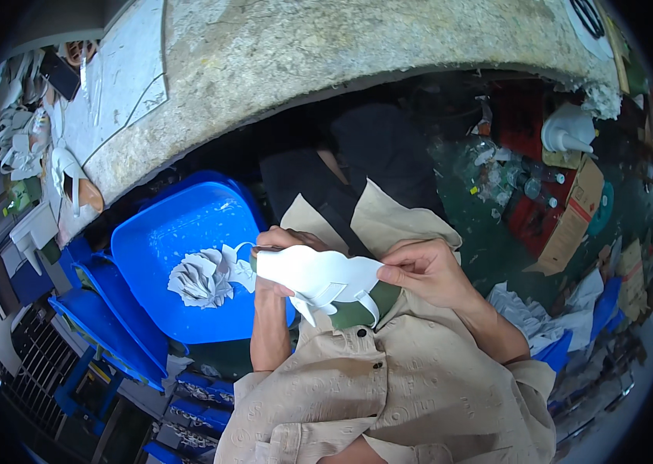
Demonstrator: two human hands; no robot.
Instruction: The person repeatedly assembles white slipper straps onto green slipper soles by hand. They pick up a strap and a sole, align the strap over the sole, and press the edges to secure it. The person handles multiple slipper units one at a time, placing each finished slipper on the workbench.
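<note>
In front of my torso I hold a white shoe upper (299,267), a flat piece with a wavy edge and narrow straps hanging from its lower side. My left hand (289,238) is closed on its left end, its fingers partly hidden behind the piece. Thumb and fingers of my right hand (425,271) pinch the right end. Beneath it, something dark green (353,315) shows against my lap. Just left of my left hand, a bunch of similar pale pieces (201,280) lies fanned out in a blue plastic tub (176,224).
A worn, pale worktop (280,46) curves across the far side. On its left stand a white sandal (71,178) and a pile of pale pieces (21,116). Bottles (531,185) and a cardboard box (574,220) lie on the floor at right, near crumpled white sheets (516,313).
</note>
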